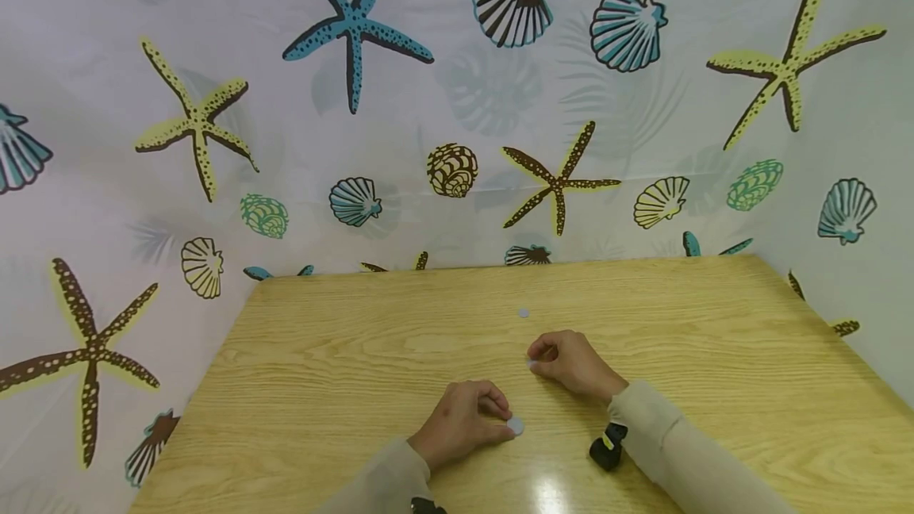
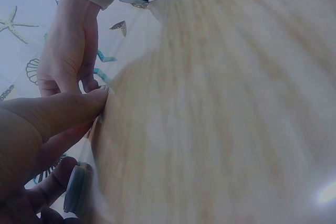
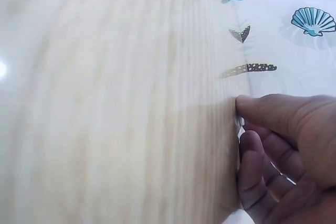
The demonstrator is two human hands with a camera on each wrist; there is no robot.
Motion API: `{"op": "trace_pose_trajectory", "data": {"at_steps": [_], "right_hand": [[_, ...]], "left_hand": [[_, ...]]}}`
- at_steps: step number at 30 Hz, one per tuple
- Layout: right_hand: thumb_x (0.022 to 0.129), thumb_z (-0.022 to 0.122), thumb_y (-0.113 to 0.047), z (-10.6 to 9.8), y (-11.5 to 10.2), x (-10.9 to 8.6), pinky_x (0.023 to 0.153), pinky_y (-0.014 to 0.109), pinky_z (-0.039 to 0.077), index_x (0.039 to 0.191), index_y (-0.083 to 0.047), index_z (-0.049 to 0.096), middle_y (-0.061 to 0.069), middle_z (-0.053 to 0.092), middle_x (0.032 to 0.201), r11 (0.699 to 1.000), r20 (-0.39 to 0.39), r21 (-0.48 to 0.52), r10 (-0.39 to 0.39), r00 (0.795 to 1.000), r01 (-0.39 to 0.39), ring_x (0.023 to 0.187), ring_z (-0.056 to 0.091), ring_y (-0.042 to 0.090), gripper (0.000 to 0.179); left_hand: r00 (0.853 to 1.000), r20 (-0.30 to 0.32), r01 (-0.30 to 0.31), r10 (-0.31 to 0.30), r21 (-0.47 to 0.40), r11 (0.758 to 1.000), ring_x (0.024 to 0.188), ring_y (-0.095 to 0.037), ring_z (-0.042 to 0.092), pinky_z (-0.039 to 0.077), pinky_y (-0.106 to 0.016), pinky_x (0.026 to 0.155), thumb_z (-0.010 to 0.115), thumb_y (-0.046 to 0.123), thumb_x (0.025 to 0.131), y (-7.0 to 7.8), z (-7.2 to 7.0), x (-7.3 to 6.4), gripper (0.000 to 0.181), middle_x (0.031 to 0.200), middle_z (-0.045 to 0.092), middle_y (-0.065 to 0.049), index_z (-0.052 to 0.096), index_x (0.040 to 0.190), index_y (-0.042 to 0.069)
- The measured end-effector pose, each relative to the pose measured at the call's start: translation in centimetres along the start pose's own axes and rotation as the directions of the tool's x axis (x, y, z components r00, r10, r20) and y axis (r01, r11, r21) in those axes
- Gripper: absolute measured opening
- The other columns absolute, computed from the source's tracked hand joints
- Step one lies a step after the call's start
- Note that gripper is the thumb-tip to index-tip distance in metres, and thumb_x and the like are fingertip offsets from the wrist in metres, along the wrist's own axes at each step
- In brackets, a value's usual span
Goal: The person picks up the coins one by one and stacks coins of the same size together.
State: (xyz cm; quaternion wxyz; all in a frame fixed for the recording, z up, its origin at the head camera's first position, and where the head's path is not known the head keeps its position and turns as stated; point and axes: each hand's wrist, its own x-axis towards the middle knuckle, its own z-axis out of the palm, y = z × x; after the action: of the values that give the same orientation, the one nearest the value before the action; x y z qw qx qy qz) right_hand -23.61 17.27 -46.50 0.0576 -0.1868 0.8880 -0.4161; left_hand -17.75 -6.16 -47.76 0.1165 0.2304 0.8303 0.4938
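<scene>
At the near middle of the table, my left hand [image 1: 464,423] pinches a small pale round disc [image 1: 515,426] at its thumb and fingertip. In the left wrist view, a grey-green round piece [image 2: 76,190] shows edge-on right at the curled fingertips, below the thumb. Farther forward and to the right, my right hand [image 1: 574,363] pinches a smaller pale disc [image 1: 531,363] close over the wood. In the right wrist view its thumb [image 3: 265,111] and curled fingers hide most of that disc. Another small pale disc [image 1: 524,313] lies flat on the table beyond the right hand.
The wood-grain table [image 1: 343,339] runs back to a pale curtain [image 1: 421,236] printed with starfish and shells, which also lines both sides. A black camera [image 1: 606,450] is strapped to the right wrist. Light glares off the table's front.
</scene>
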Motion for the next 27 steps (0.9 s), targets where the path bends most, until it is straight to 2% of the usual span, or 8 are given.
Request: {"op": "trace_pose_trajectory", "data": {"at_steps": [6,17,27], "right_hand": [[0.088,0.075,-0.005,-0.3,-0.1,-0.7,0.066,0.025,0.048,0.095,-0.002,0.071,0.001,0.067,0.087,1.000,0.023,-0.009,-0.023,0.999,0.024,0.076,0.056,0.013,0.009],[0.088,0.075,-0.005,-0.3,-0.2,-1.8,0.068,0.024,0.050,0.096,-0.003,0.071,-0.001,0.068,0.088,1.000,0.073,0.001,-0.023,0.997,0.023,0.078,0.059,0.012,0.009],[0.088,0.075,-0.004,-0.3,-0.3,-2.7,0.069,0.024,0.051,0.091,-0.007,0.070,-0.003,0.066,0.087,0.996,0.084,-0.023,-0.081,0.993,0.083,0.079,0.058,0.009,0.006]], "left_hand": [[1.000,-0.001,-0.001,0.001,0.000,1.000,0.087,-0.004,0.067,0.050,-0.040,0.097,0.088,0.014,0.076,0.0,0.0,0.0,0.027,0.088,0.073,0.009,0.068,0.094,0.013],[1.000,-0.006,-0.003,0.003,0.010,1.000,0.086,-0.002,0.066,0.051,-0.033,0.093,0.088,0.014,0.077,-0.1,0.1,0.1,0.025,0.085,0.073,0.012,0.069,0.092,0.015],[1.000,-0.009,0.003,-0.003,0.001,1.000,0.088,-0.004,0.067,0.049,-0.040,0.098,0.089,0.014,0.076,0.0,0.0,0.0,0.026,0.086,0.073,0.010,0.069,0.092,0.015]]}}
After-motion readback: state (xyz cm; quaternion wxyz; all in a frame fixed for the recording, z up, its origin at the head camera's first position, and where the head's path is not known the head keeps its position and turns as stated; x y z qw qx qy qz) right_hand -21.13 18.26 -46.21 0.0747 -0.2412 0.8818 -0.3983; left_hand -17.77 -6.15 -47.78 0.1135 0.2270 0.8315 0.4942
